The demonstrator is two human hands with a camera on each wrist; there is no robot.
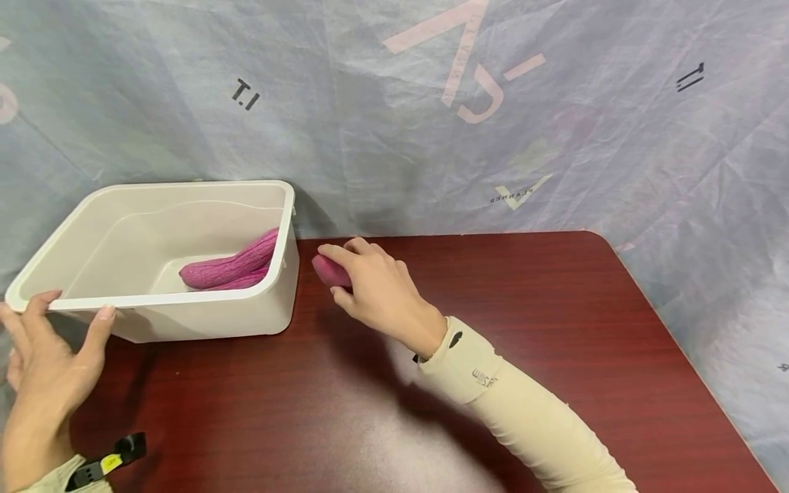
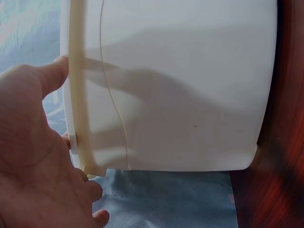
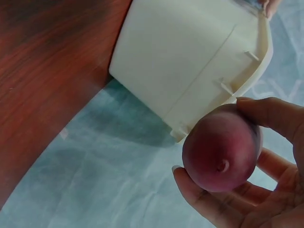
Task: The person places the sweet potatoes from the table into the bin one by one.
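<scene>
At the left of the head view stands a white plastic bin (image 1: 203, 320), with long, ridged purple-pink vegetables (image 1: 224, 271) lying at its right end. My left hand (image 1: 58, 366) holds the bin's near-left corner, thumb against the front rim and a finger over the edge. In the left wrist view the thumb (image 2: 56, 76) meets the rim. To the right of the bin, above the table, my right hand (image 1: 385, 294) grips a smooth, round-ended purple-pink vegetable (image 3: 221, 149). A small nub marks its end; the fingers hide part of it.
The dark red wooden table (image 1: 382, 411) lies beneath both hands. A grey printed sheet (image 1: 382, 137) hangs behind it and down the right side. The bin's right wall (image 1: 286, 287) rises between the held vegetable and those inside.
</scene>
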